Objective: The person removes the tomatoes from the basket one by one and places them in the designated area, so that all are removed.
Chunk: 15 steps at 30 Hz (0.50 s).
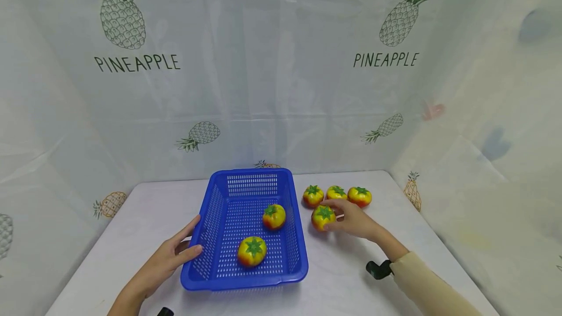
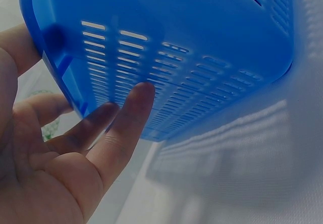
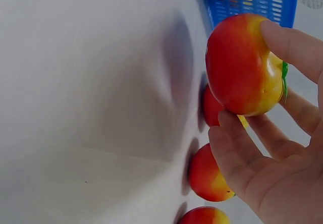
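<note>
A blue plastic basket with slotted walls stands in the middle of the table. Inside it lie two yellow-and-red tomatoes, one near the right wall, the other tomato closer to the front. My left hand grips the basket's left rim; in the left wrist view, fingertips reach along the outer slotted wall. Right of the basket, my right hand holds another tomato between thumb and fingers, raised off the table, its green star-shaped top facing up.
Three more tomatoes sit in a row behind my right hand: a left one, a middle one and a right one. A white sheet with pineapple prints hangs behind the white table.
</note>
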Each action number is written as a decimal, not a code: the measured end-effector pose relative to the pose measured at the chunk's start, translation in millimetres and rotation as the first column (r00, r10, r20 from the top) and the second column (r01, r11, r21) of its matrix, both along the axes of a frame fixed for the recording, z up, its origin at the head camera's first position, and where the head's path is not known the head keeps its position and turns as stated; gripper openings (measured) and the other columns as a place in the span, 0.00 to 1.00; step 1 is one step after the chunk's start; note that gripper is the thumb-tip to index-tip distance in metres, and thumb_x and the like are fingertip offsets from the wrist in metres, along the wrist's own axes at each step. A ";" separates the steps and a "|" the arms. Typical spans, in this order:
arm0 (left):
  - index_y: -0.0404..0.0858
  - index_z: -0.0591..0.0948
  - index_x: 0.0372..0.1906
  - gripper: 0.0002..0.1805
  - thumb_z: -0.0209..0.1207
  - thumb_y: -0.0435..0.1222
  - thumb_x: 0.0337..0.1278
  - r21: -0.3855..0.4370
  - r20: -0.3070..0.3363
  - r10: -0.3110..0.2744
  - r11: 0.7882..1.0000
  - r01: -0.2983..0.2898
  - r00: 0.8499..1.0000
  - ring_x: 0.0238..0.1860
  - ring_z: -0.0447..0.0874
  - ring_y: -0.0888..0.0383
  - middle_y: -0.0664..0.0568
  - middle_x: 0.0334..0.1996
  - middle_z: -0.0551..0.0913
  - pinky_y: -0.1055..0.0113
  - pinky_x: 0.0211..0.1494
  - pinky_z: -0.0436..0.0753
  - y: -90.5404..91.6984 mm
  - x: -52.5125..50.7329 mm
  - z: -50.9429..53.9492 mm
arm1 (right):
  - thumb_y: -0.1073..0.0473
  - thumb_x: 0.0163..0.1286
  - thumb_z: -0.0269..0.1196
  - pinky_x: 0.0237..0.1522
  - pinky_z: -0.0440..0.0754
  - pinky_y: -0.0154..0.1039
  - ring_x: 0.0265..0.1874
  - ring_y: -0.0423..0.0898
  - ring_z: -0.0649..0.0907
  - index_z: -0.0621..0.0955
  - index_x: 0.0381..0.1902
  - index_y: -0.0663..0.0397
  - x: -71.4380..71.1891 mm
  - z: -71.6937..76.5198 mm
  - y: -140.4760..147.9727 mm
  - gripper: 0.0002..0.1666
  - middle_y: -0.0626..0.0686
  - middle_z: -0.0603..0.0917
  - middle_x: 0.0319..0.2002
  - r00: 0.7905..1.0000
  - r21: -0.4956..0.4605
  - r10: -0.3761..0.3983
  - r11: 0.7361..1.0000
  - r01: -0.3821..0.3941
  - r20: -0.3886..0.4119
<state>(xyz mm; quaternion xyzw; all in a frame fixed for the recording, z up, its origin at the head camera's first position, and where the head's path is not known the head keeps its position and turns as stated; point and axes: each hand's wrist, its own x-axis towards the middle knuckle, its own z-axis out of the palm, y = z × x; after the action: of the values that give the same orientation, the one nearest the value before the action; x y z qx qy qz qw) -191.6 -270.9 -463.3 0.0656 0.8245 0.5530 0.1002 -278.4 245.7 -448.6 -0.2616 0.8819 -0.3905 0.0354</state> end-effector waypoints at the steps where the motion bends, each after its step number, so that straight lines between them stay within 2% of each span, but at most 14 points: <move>1: 0.53 0.50 0.88 0.45 0.60 0.47 0.78 0.001 0.000 -0.001 1.000 0.001 1.000 0.77 0.65 0.28 0.33 0.82 0.57 0.38 0.73 0.75 -0.1 0.1 -0.1 | 0.54 0.68 0.76 0.57 0.87 0.61 0.54 0.57 0.85 0.79 0.70 0.59 -0.3 -1.3 0.0 0.36 0.58 0.83 0.63 1.000 0.003 0.000 1.000 0.000 0.000; 6: 0.53 0.49 0.88 0.45 0.60 0.46 0.78 0.004 -0.001 -0.005 1.000 0.005 1.000 0.77 0.64 0.27 0.33 0.82 0.56 0.37 0.73 0.75 -0.7 -0.3 -1.4 | 0.55 0.68 0.76 0.57 0.86 0.62 0.53 0.57 0.85 0.79 0.70 0.57 -2.9 -7.8 0.9 0.35 0.58 0.84 0.62 1.000 -0.004 0.006 1.000 -0.006 0.010; 15: 0.53 0.50 0.88 0.45 0.61 0.45 0.77 0.000 -0.002 0.001 1.000 -0.001 1.000 0.75 0.69 0.31 0.32 0.82 0.57 0.39 0.71 0.78 -0.2 0.2 -1.4 | 0.54 0.68 0.76 0.57 0.88 0.58 0.54 0.58 0.84 0.78 0.71 0.58 -8.7 -18.3 1.4 0.38 0.59 0.83 0.63 0.999 0.009 -0.011 1.000 0.010 0.039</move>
<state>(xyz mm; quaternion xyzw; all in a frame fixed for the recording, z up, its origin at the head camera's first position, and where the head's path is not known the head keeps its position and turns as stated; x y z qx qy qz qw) -191.4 -271.1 -464.8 0.0659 0.8247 0.5529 0.0990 -287.1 247.1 -467.0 -0.2490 0.8842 -0.3917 0.0518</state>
